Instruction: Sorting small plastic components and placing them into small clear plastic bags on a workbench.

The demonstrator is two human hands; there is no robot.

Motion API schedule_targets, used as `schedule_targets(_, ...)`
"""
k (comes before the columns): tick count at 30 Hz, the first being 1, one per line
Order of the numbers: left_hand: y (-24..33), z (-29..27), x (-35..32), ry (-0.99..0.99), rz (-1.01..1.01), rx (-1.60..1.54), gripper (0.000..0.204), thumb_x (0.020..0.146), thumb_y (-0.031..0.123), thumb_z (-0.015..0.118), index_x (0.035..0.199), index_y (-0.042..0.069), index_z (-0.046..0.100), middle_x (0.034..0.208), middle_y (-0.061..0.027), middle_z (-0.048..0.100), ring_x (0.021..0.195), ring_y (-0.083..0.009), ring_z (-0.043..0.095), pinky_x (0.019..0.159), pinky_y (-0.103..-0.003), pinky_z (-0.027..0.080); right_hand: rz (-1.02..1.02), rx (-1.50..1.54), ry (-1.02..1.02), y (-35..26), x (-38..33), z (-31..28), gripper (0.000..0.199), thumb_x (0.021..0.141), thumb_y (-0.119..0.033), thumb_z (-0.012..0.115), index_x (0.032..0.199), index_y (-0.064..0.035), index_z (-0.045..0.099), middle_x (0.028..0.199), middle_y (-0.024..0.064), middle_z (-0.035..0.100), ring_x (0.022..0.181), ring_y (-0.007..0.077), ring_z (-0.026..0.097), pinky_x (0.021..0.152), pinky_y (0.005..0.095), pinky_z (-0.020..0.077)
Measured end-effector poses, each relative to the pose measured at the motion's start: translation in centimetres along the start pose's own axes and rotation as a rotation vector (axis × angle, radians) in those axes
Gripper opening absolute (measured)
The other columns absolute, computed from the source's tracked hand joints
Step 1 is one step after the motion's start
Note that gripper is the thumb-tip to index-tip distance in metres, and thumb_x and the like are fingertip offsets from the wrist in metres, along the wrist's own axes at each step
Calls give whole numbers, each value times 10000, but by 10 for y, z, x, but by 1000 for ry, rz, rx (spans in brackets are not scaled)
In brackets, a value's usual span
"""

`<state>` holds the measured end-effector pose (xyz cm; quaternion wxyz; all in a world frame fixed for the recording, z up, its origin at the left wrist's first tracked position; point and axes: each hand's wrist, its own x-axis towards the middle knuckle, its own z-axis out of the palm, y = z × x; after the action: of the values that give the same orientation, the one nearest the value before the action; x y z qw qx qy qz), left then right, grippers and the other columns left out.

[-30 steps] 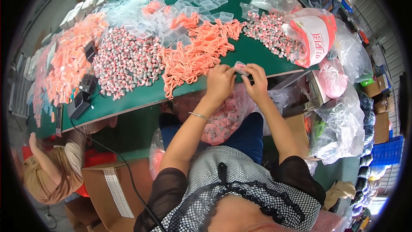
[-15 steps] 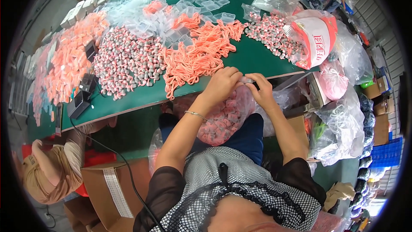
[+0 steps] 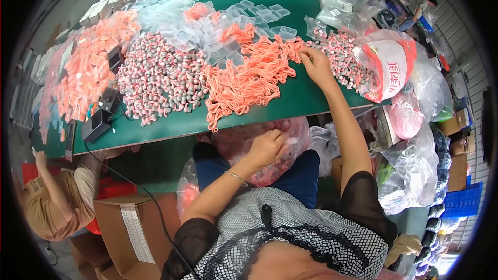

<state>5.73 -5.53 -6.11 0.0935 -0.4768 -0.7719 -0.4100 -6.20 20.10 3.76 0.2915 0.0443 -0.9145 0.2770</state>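
Note:
My right hand point(image 3: 317, 66) reaches over the green table, its fingertips bent together at the right end of a heap of coral cord loops point(image 3: 254, 72). Whether a cord is pinched there cannot be made out. Above my lap, my left hand point(image 3: 268, 149) is curled closed, and what it holds, if anything, is hidden by the fingers. Beneath it a clear plastic bag point(image 3: 298, 137) full of pink and grey pieces rests between my knees. Left of the cords lies a large heap of small grey and pink pieces point(image 3: 161, 78).
Clear plastic cases point(image 3: 228, 39) lie behind the cords. A red and white sack point(image 3: 389, 65) spills more grey-pink pieces at the right. Orange packed items point(image 3: 91, 62) and a black box point(image 3: 97, 126) are at the left. A co-worker point(image 3: 54, 202) sits beyond a cardboard box point(image 3: 136, 233).
My hands were together at the table edge around a small grey piece. The right has moved forward to the cord heap; the left has dropped back over the bag.

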Motion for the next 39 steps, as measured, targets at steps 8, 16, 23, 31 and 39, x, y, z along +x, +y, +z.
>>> schedule_targets(8,-71,100,-105,-387,-112,369,191,762,187,630,903,60,646,883,-102,613,789,-282,654,617,-390,542,96,-538,-12,47,66,62,234,832,-314,661,990,-151,719,1142,91,652,1061,332,600,939,469,467)
schedule_targets(16,-71,108,-134,-487,-181,322,178,776,158,601,921,73,660,937,-102,628,848,-256,673,677,-383,569,-31,-270,76,50,50,38,148,825,-177,673,942,-88,687,957,95,681,910,308,648,785,452,497)
schedule_targets(23,-12,-18,-36,-59,-36,-103,177,743,99,687,910,49,652,909,-130,619,838,-326,639,681,-416,536,-243,-211,140,-2,-36,-17,90,826,-89,662,911,-61,653,909,104,665,856,301,634,778,414,465)
schedule_targets(31,-30,-148,6,475,-232,371,167,780,44,688,945,49,672,874,-122,631,802,-320,601,721,-415,489,-217,-262,-6,-53,-119,-41,118,808,-63,642,923,-87,646,924,63,645,901,265,604,820,387,422)
schedule_targets(39,-64,-169,4,420,-444,641,184,753,126,720,933,94,702,899,-79,630,885,-286,602,741,-421,470,-220,-137,-137,-18,-107,-57,260,793,43,564,1012,-62,658,1067,103,623,1016,323,590,851,414,484)
